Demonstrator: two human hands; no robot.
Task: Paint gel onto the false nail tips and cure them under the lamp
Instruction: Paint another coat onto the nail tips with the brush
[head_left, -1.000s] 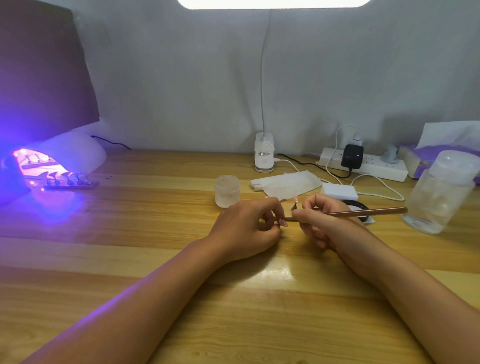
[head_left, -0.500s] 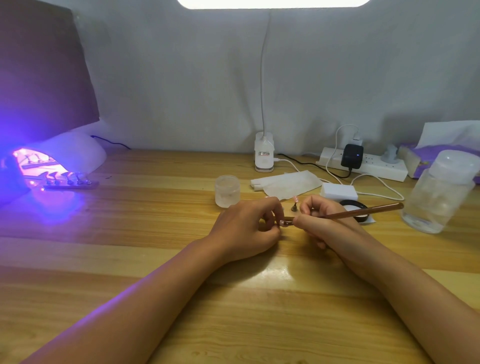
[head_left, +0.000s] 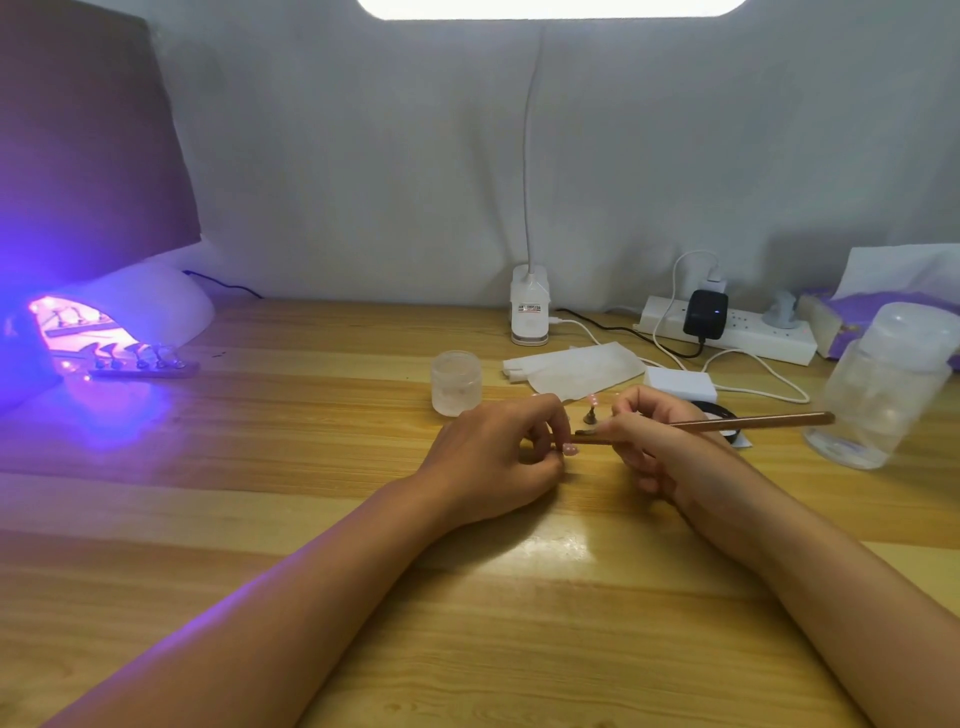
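Head view. I am watching both forearms lying across the wooden table (head_left: 260, 467), with the hands meeting at mid-table.

The left hand (head_left: 498, 457) is resting on the table with its fingers curled. It is pinching a small pink nail tip (head_left: 571, 450) between thumb and fingertips, and the fingers are hiding most of the piece.

The right hand (head_left: 670, 447) is gripping a brown brush (head_left: 737, 423) pen-fashion, fingers curled round the shaft. The handle is pointing out to the right and slightly up. The working end is reaching the nail tip, but I cannot tell whether the bristles are touching it.

Just behind the gap between the hands, a small dark stand (head_left: 590, 414) is standing upright on the table and carrying a second pink tip.

At far left the curing lamp (head_left: 156, 306) is glowing violet. A strip of nail tips (head_left: 143, 368) is lying at its open mouth, in the light and well apart from the hands.

A frosted jar (head_left: 456, 382) is sitting just behind the left hand, with a folded wipe (head_left: 571, 366) and a white block (head_left: 680, 384) to its right. A black ring (head_left: 714, 413) is showing partly behind the right hand. A clear bottle (head_left: 883, 384) is standing near the brush's handle end. A power strip (head_left: 753, 340) and a clip-lamp base (head_left: 530, 306) are sitting at the back wall.
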